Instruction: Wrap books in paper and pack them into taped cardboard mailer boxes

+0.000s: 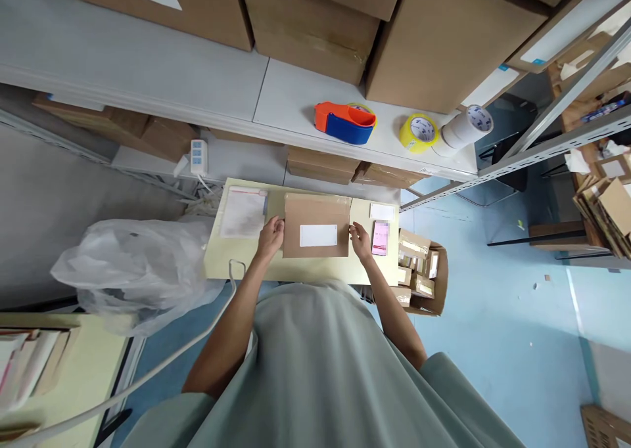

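Observation:
A brown cardboard box with a white label on top rests on the pale yellow table. Clear tape runs along its far edge. My left hand grips the box's left side, fingers bent at the edge. On the opposite side, my right hand pinches the right edge. A phone with a pink screen lies just right of my right hand, below a small white slip. Printed sheets in a sleeve lie left of the box.
A grey shelf behind the table bears large cartons, an orange-and-blue tape dispenser and tape rolls. A carton of small parcels stands on the floor at right. Left are a plastic bag and a white cable.

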The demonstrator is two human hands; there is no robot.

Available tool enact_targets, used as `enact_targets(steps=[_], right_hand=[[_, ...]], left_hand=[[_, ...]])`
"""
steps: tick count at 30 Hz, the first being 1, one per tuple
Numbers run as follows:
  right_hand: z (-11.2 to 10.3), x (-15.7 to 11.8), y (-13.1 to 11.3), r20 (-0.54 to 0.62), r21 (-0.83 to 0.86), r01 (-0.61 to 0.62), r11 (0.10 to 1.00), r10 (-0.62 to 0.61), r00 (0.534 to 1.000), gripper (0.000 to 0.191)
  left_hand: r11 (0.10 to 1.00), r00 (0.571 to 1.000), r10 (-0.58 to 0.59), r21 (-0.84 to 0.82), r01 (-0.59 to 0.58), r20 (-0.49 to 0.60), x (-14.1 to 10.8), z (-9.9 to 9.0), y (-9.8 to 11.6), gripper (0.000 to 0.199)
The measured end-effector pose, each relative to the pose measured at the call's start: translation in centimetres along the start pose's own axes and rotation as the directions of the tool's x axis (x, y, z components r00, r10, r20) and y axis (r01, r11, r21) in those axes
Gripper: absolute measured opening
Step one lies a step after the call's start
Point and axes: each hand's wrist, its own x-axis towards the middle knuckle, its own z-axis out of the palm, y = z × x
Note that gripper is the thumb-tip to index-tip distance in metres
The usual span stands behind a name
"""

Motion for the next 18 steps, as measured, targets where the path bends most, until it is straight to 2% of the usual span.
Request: enact_targets(steps=[2, 5, 9, 13, 15, 18], right_hand=[[-0.5, -0.9, -0.9, -0.011, 0.034, 0.043, 0.998, -0.043, 0.999, 0.071], [-1.6, -2.8, -1.8, -0.018, 0.112, 0.066, 0.992, -0.064, 0.998, 0.078], [-2.3, -4.8, -1.4, -0.042, 0.18, -0.027, 0.983, 0.035, 0.998, 0.087], [-1.9, -6.0, -0.2, -0.04, 0.174, -0.153, 0.973, 0.163, 0.986, 0.091], [-1.7, -6.3, -0.1, -0.021, 0.151, -0.152, 0.977, 0.157, 0.987, 0.089], [-1.6, -6.6, -0.6, 0.011, 0.087, -0.089, 0.992, 0.088, 0.996, 0.076]], left_hand=[[0.999, 0.999, 0.034, -0.04, -0.035, -0.018, -0.8, -1.0, 1.1, 0.048], [0.989, 0.997, 0.069, -0.128, -0.072, -0.031, -2.6, -2.6, 2.5, 0.07], [0.983, 1.0, -0.002, -0.182, 0.0, -0.014, -4.6, -3.3, 3.3, 0.09], [0.991, 0.987, -0.114, -0.053, 0.12, 0.111, -6.0, -3.1, 3.4, 0.089], [0.981, 0.969, -0.193, 0.055, 0.186, 0.155, -6.5, -3.0, 3.8, 0.087], [0.954, 0.954, -0.262, 0.189, 0.233, 0.145, -6.9, -2.8, 4.8, 0.098]])
